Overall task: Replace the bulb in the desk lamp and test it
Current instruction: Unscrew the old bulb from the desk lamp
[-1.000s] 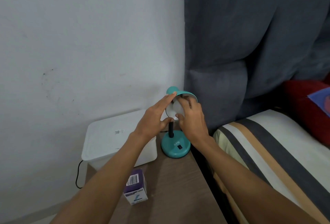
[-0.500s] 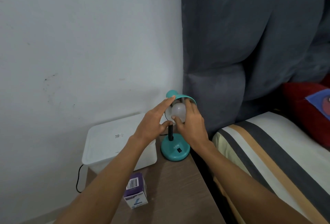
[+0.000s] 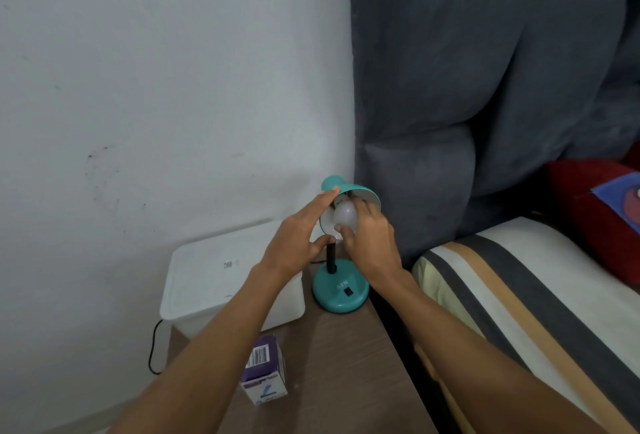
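Note:
A small teal desk lamp stands at the back right corner of a wooden bedside table, its shade tilted toward me. A white round bulb sits in the shade's opening, unlit. My right hand has its fingers and thumb closed around the bulb from the right. My left hand holds the shade's left rim, fingers along the top edge and thumb under it by the black stem. A purple and white bulb box stands on the table near me.
A white lidded plastic box sits at the table's back left against the white wall, with a black cord hanging beside it. A grey padded headboard and a bed with a striped pillow lie close on the right.
The bulb now shows more plainly in the shade's mouth than a second ago, when my right hand's fingers covered it. Both hands have stayed on the lamp head.

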A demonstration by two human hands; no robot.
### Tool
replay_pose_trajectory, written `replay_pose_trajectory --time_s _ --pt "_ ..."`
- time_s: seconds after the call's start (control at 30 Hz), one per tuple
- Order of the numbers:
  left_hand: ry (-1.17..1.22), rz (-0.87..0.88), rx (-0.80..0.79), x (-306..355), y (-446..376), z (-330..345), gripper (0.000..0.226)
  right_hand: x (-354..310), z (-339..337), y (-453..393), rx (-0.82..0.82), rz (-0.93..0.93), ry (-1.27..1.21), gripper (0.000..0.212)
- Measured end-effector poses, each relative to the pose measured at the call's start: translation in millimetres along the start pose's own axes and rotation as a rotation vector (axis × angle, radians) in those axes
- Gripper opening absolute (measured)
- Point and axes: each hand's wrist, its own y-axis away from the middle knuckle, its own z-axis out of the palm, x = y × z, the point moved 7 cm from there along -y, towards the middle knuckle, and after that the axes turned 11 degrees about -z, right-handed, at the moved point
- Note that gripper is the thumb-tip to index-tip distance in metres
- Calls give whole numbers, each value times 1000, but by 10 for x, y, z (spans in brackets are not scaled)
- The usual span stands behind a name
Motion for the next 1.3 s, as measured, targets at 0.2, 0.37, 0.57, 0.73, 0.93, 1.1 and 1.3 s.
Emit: replay_pose_trajectory --time_s 0.2,0.37,0.57,0.73,0.93,1.1,1.3 --pt "-6 3 -1 16 -4 1 91 -75 0 34 23 -71 28 66" --pt "-7 3 -7 9 -14 8 92 72 14 1 -2 108 -41 60" --pt "-11 -3 0 -10 -7 13 92 -1 17 47 -4 15 34 64" --pt "-19 -2 -2 -4 -11 21 93 58 34 37 -18 31 -40 64" --pt "-21 -2 6 -13 -10 21 92 1 10 52 15 -32 -12 56" --pt "-16 -4 0 -17 -16 28 91 103 -7 52 59 108 -130 66" --pt "-20 -13 9 -37 -3 23 93 22 11 51 6 -35 38 69"
